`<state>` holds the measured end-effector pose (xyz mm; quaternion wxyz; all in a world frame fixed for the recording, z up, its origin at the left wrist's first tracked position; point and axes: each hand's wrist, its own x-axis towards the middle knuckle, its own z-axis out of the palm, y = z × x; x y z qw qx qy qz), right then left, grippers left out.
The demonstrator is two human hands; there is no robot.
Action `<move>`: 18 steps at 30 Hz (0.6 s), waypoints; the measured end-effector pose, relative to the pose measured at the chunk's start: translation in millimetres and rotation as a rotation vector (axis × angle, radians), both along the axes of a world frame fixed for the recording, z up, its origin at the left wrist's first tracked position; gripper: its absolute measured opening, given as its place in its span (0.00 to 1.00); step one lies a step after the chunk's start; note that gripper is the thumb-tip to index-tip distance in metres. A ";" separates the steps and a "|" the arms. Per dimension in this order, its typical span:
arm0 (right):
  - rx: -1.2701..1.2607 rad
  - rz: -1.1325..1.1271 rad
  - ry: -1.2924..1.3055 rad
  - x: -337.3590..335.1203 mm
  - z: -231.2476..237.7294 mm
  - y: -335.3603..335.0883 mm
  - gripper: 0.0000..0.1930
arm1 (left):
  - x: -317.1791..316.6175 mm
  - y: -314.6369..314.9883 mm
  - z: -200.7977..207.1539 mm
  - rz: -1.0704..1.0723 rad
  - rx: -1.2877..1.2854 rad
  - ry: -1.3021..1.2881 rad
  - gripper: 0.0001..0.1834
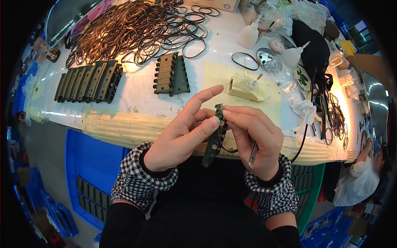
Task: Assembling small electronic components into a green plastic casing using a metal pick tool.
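Observation:
My left hand (175, 136) grips a narrow dark green toy chassis part (211, 149) with small round wheels along its side. The part is tilted in front of my chest, its upper end between both hands. My left forefinger is stretched out past it. The fingertips of my right hand (259, 134) pinch the upper end. A thin silver metal tool (253, 155), its kind unclear, is tucked in the right palm and points down. A dark band (230, 150) curves out beside the part; where it attaches is hidden by my fingers.
A heap of dark rubber loops (124, 31) covers the table's far left. Similar green parts (89, 82) stand in rows. A cream block (244, 87), white squeeze bottles (249, 35) and a black bag (308, 45) lie right. Blue crate (73, 165) below; another person (357, 180) far right.

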<state>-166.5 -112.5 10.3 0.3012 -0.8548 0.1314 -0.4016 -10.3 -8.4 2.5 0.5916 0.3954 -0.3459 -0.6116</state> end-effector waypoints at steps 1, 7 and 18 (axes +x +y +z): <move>0.017 -0.007 0.018 -1.4 2.9 1.3 0.11 | -0.4 -0.8 -0.3 0.024 -0.020 -0.036 0.26; 0.020 -0.070 0.049 -5.9 7.0 6.4 0.12 | 1.8 -4.4 -9.8 0.034 -0.130 -0.230 0.17; -0.035 -0.035 0.054 -5.4 1.4 1.8 0.13 | -1.0 -5.2 -13.0 0.070 -0.130 -0.198 0.15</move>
